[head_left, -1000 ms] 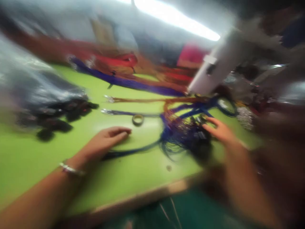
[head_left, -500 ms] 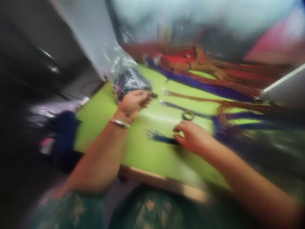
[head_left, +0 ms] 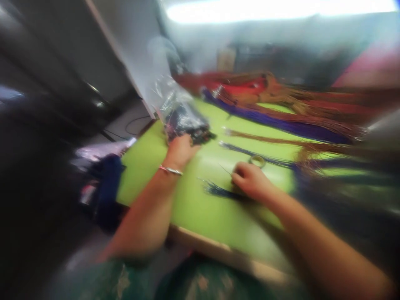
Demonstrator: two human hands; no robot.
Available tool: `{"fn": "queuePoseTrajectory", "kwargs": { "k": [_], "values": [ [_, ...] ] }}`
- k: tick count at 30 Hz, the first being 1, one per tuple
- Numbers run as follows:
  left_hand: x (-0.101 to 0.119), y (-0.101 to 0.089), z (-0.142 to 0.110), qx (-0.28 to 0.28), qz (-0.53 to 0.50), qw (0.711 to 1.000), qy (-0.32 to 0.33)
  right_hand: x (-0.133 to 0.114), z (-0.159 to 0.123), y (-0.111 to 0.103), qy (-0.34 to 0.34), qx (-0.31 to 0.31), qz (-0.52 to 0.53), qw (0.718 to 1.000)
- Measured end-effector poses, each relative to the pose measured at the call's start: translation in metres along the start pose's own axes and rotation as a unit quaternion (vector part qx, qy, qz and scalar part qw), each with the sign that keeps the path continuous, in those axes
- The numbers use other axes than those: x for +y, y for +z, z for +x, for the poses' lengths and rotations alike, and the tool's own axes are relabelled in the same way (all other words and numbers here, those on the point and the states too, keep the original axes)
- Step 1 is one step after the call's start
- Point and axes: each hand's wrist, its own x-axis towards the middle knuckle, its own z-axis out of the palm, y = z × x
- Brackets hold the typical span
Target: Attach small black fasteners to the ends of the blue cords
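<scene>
My left hand [head_left: 180, 151] reaches to the mouth of a clear plastic bag [head_left: 175, 98], against small black parts [head_left: 200, 134] that spill from it. Its fingers are blurred and partly hidden, so I cannot see whether it grips one. A pinch of my right hand [head_left: 250, 179] holds a thin dark wire [head_left: 225, 169], whose end sticks out to the left. Just below that hand lies a bundle of dark blue wires [head_left: 218, 190] with bare-looking tips. Behind the hand is a roll of tape [head_left: 257, 161].
Brown wires [head_left: 265, 138] and blue wires [head_left: 246, 153] with pale ends lie across the green table [head_left: 200, 212]. Farther back are a purple wire bundle [head_left: 281, 123] and red and orange bundles [head_left: 250, 86]. A dark blue item [head_left: 109, 183] stands beyond the table's left edge.
My view has swung left. The left hand has moved from the open tabletop to the parts at the bag. My right hand has come from the wire tangle to the blue bundle and closed on a wire.
</scene>
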Motion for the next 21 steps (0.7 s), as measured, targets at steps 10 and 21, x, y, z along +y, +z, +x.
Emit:
{"fn": "queuePoseTrajectory", "kwargs": {
  "k": [10, 21],
  "values": [
    [0.01, 0.005, -0.002, -0.097, -0.096, 0.991, 0.016, -0.031, -0.001, -0.02, 0.024, 0.009, 0.222, 0.975],
    [0.054, 0.016, -0.039, -0.354, -0.571, 0.73, -0.124, -0.002, 0.002, -0.015, 0.047, 0.141, 0.154, 0.977]
  ]
}}
